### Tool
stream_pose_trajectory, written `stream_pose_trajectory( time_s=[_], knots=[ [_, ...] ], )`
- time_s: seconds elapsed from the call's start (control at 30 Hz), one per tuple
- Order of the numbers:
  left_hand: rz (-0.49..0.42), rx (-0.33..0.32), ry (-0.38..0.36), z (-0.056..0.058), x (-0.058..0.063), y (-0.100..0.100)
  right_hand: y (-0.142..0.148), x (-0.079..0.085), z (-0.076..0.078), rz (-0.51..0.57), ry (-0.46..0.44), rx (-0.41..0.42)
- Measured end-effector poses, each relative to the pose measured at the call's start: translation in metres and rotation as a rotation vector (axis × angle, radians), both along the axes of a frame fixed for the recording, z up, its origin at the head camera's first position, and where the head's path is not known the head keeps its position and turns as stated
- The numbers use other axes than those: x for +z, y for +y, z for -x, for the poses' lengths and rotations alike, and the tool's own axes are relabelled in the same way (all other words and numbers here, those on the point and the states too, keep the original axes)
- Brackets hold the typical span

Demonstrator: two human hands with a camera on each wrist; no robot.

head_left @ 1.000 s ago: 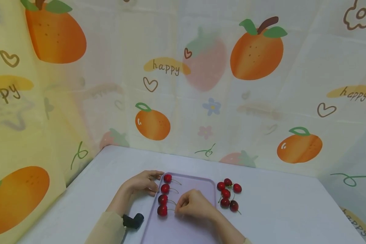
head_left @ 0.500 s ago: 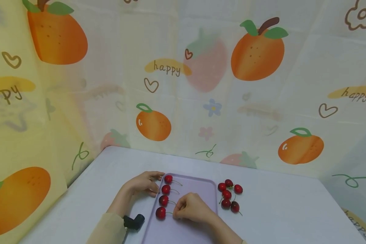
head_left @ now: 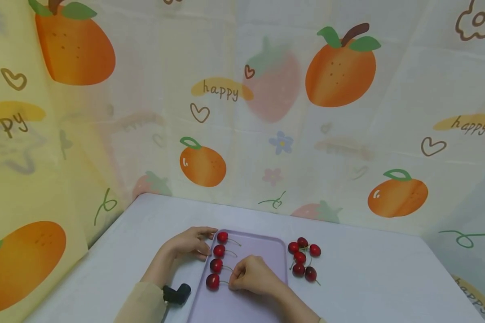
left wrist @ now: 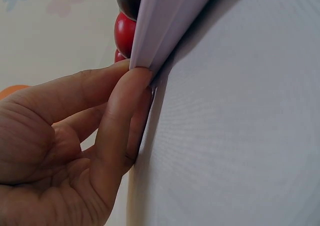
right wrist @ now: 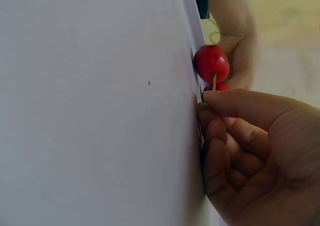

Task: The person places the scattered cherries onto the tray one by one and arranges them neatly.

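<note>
A lilac tray [head_left: 246, 309] holds a column of several red cherries along its left side, stems pointing right. My right hand [head_left: 254, 274] is over the tray, pinching the stem of the nearest cherry [head_left: 212, 282] between thumb and fingertips. In the right wrist view that cherry [right wrist: 212, 64] lies beside the tray's rim, the green stem end showing at the thumb tip. My left hand [head_left: 189, 242] rests against the tray's left rim near the far corner. The left wrist view shows two fingertips of this hand [left wrist: 75, 136] touching the rim [left wrist: 160, 31]; the grip looks light.
To the right of the tray, a loose cluster of several cherries [head_left: 300, 258] lies on the white table [head_left: 368, 278]. A black wrist device [head_left: 177, 294] is on the left forearm. Fruit-printed cloth [head_left: 234, 134] encloses the table at the back and left.
My right hand has drawn the nearest cherry slightly left and toward me, widening its gap from the one above. In the last half second almost nothing moves. My left hand stays put.
</note>
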State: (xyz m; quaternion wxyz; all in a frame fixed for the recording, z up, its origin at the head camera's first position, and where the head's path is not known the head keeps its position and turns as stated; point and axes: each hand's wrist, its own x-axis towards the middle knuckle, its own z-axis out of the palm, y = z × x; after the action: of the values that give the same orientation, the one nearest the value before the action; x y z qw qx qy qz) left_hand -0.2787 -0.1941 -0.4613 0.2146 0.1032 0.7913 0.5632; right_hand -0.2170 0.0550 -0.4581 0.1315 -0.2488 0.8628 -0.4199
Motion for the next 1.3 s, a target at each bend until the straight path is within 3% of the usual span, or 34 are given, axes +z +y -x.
stream_pose_trajectory(
  time_s=[1.3],
  knots=[
    [0.006, 0.004, -0.013, -0.0017, 0.0041, 0.0010, 0.0028, 0.0025, -0.0009, 0.025, -0.073, -0.014]
  ],
)
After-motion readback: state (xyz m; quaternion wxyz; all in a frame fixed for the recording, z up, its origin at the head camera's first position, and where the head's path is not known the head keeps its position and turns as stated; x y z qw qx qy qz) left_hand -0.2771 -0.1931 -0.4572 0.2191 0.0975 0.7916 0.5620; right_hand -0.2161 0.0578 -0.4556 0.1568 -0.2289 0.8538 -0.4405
